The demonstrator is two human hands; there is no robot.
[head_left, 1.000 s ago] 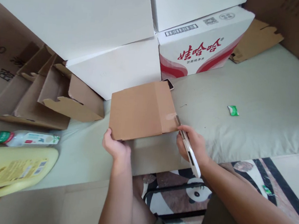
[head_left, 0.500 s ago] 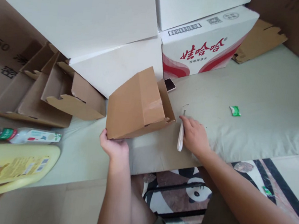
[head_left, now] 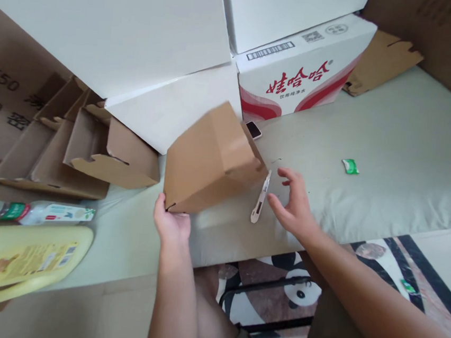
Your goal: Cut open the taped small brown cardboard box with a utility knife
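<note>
My left hand (head_left: 170, 222) grips the near left corner of a small brown cardboard box (head_left: 210, 159) and holds it tilted up off the pale padded surface (head_left: 390, 153). A white utility knife (head_left: 259, 200) lies on that surface just right of the box. My right hand (head_left: 292, 202) hovers beside the knife with fingers spread and nothing in it. A phone (head_left: 253, 130) lies behind the box, partly hidden by it.
Large white cartons (head_left: 115, 25) and a red-printed carton (head_left: 298, 75) stand at the back. Opened brown cardboard boxes (head_left: 87, 150) lie at left, with a plastic bottle (head_left: 30, 212) and a yellow container (head_left: 17, 258). A green wrapper (head_left: 350, 166) lies at right.
My left hand has lifted and tilted the box from flat. My right hand set the knife down on the surface and let go of it, then opened.
</note>
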